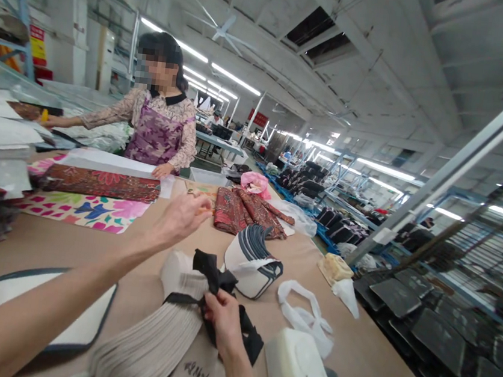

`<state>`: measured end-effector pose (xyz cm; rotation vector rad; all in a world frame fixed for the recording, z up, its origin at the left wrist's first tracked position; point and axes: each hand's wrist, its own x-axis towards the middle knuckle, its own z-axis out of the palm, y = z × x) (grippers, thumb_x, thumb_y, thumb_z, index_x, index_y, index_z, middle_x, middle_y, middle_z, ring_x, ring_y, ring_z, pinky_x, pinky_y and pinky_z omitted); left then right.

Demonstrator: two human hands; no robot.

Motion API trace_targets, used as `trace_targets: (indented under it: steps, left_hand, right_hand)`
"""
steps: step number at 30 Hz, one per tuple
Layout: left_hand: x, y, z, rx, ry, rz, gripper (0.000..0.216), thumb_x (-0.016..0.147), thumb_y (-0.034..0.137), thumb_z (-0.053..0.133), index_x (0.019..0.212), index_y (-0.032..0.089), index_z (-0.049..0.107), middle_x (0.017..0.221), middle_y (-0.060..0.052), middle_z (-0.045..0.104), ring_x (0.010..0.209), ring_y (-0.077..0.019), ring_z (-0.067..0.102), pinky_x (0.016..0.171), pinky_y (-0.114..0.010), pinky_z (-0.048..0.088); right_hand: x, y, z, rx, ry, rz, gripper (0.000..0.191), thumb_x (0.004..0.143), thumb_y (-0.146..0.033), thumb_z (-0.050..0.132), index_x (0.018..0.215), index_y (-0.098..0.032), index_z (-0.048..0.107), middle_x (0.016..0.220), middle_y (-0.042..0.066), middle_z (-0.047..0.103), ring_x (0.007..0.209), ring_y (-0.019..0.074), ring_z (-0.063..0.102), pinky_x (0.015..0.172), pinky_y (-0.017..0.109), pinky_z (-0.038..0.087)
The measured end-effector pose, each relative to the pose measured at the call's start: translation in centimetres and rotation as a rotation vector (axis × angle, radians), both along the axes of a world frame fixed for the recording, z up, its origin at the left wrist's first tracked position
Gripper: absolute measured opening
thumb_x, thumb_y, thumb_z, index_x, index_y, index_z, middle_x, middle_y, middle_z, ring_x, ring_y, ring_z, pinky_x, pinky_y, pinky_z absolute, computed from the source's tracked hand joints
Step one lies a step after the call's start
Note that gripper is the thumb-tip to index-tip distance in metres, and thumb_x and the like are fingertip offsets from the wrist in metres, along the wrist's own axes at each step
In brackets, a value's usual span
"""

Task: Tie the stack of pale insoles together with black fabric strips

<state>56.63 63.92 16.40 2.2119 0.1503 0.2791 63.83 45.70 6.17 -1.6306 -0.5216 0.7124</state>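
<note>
My right hand [224, 320] pinches a black fabric strip [206, 268], which is wrapped around a bundle of curved beige pieces [156, 347]. The strip is knotted or bunched at the top of the bundle, and a loose end hangs at the right. My left hand [187, 214] is stretched out over the table with its fingers closed. A small orange-yellow bit shows at its fingertips, too unclear to name. Just beyond the bundle lies a stack of white curved pieces with dark edges [249, 267]. Folded red patterned fabric [233, 210] lies close to my left hand.
Across the brown-covered table [143, 261] a co-worker [163, 112] handles sheets and patterned fabric [102, 185]. A white plastic container [298, 372] and a white strip loop [305, 312] sit at the right. A dark-edged white panel [82, 314] lies under my left forearm.
</note>
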Motion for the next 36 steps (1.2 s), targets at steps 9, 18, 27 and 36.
trace_targets:
  steps: [9,18,27,36]
  left_hand:
    - [-2.1,-7.8,-9.2,-0.016,0.074,0.061,0.027,0.073,0.034,0.055,0.056,0.016,0.048,0.064,-0.002,0.051,0.064,-0.0169,0.047,0.057,-0.026,0.030]
    - [-0.7,-6.1,-10.6,-0.615,-0.012,-0.016,0.047,0.076,0.058,0.046,0.071,0.014,0.061,0.070,-0.002,0.059,0.071,-0.0179,0.050,0.068,-0.026,0.037]
    - [-3.9,-6.3,-10.4,-0.574,0.000,-0.146,0.045,0.080,0.056,0.045,0.065,0.015,0.058,0.077,-0.004,0.062,0.076,-0.0178,0.053,0.072,-0.025,0.039]
    - [0.0,-8.6,-9.6,-0.863,-0.021,-0.096,0.047,0.080,0.061,0.043,0.069,0.016,0.051,0.069,-0.004,0.059,0.069,-0.0179,0.054,0.071,-0.030,0.043]
  right_hand:
    - [-0.3,-1.0,0.0,0.217,0.146,-0.236,0.032,0.063,-0.044,0.069,0.069,-0.013,0.062,0.063,0.000,0.059,0.055,0.0097,0.048,0.049,0.020,0.037]
    - [1.7,-1.2,0.1,0.502,0.284,-0.505,0.024,0.066,-0.040,0.059,0.071,-0.022,0.044,0.060,-0.006,0.053,0.054,0.0090,0.053,0.060,0.026,0.048]
    - [3.9,-2.7,-4.4,0.356,0.281,-0.578,0.035,0.068,-0.045,0.058,0.060,-0.023,0.032,0.041,-0.014,0.028,0.031,0.0022,0.018,0.033,0.017,0.022]
    - [3.4,-2.2,-4.9,0.246,0.206,-0.573,0.035,0.063,-0.047,0.060,0.060,-0.022,0.035,0.039,-0.015,0.028,0.031,0.0022,0.021,0.031,0.016,0.021]
